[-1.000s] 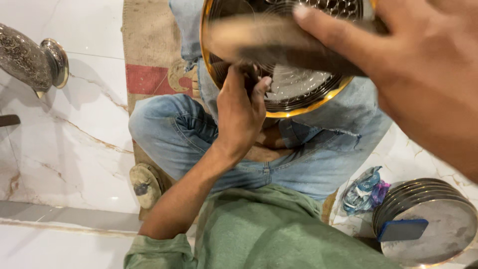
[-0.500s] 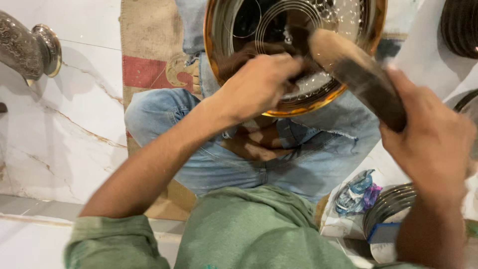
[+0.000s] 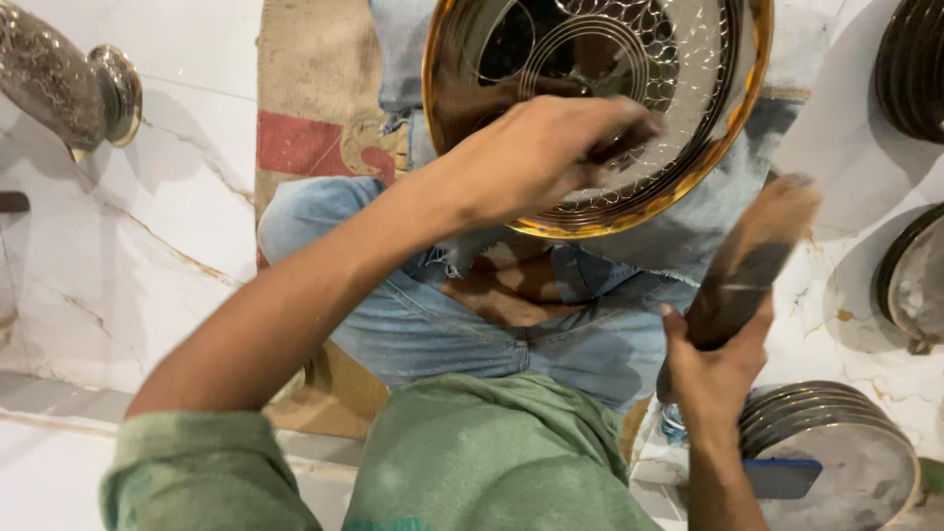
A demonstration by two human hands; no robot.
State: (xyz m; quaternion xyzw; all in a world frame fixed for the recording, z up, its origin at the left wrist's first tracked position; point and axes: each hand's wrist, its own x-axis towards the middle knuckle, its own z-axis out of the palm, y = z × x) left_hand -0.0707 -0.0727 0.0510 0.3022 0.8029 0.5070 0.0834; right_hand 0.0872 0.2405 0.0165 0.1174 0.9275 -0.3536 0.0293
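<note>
Brush [image 3: 747, 265] now lowered off the gold-rimmed plate [image 3: 600, 108] in the clenched right hand [image 3: 713, 369] — left hand [image 3: 536, 157] holds the plate steady on the lap — engraved face exposed.

— What's the person wearing?
— A green shirt [image 3: 492, 462], its left sleeve [image 3: 197, 472] pushed up above the elbow, so the forearm is bare.
— And below?
— Light blue jeans [image 3: 492, 315], faded and frayed, with ragged holes at the knees.
— Anything on the left hand [image 3: 536, 157] or right hand [image 3: 713, 369]?
— Both bare.
</note>
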